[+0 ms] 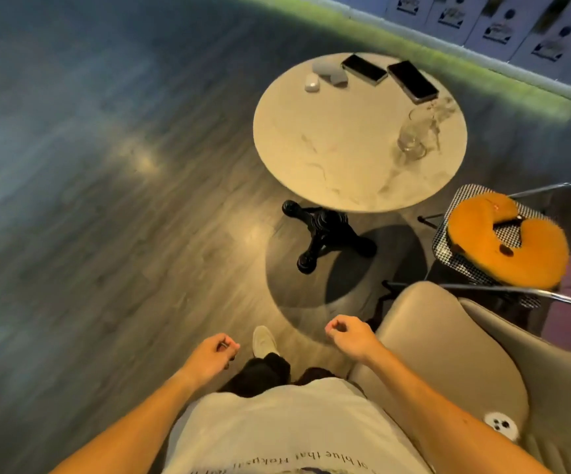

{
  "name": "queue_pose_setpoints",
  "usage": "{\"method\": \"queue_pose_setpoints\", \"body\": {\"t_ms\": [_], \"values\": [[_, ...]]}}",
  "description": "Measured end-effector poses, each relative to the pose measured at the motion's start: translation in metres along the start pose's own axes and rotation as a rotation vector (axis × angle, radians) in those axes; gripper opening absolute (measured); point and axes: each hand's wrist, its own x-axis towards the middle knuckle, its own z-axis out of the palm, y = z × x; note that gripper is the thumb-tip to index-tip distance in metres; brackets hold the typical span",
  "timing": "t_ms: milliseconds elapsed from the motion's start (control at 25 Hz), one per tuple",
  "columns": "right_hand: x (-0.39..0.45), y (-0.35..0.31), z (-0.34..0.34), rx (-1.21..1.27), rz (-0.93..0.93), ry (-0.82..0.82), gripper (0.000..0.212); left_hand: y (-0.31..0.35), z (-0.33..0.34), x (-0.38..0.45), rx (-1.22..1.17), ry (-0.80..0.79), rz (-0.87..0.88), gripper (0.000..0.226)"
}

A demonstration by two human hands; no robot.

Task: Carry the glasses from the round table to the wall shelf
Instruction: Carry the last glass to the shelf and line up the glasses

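A clear glass (415, 133) stands on the right side of the round marble table (328, 159), and a second clear glass seems to stand just behind it, blurred. My left hand (214, 354) and my right hand (347, 333) hang low in front of my body, well short of the table. Both have their fingers curled closed and hold nothing. The wall shelf is not in view.
Two dark phones (412, 81), a white earbud case (311, 84) and a grey case lie at the table's far edge. A beige armchair (448, 354) stands at my right, and beyond it a chair with an orange neck pillow (509, 244). The table's black foot (325, 234) rests on wood floor.
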Motion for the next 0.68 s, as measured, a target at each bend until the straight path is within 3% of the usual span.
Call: {"method": "queue_pose_setpoints", "body": {"t_ms": [120, 280, 680], "values": [[0.023, -0.052, -0.023, 0.102, -0.01, 0.051, 0.014, 0.056, -0.059, 0.057, 0.09, -0.021, 0.062, 0.017], [0.056, -0.09, -0.073, 0.17, -0.011, 0.142, 0.012, 0.144, -0.087, 0.114, 0.182, -0.076, 0.18, 0.017], [0.166, -0.122, -0.279, 0.236, -0.027, 0.384, 0.013, 0.388, -0.047, 0.214, 0.376, -0.159, 0.376, 0.014]]}}
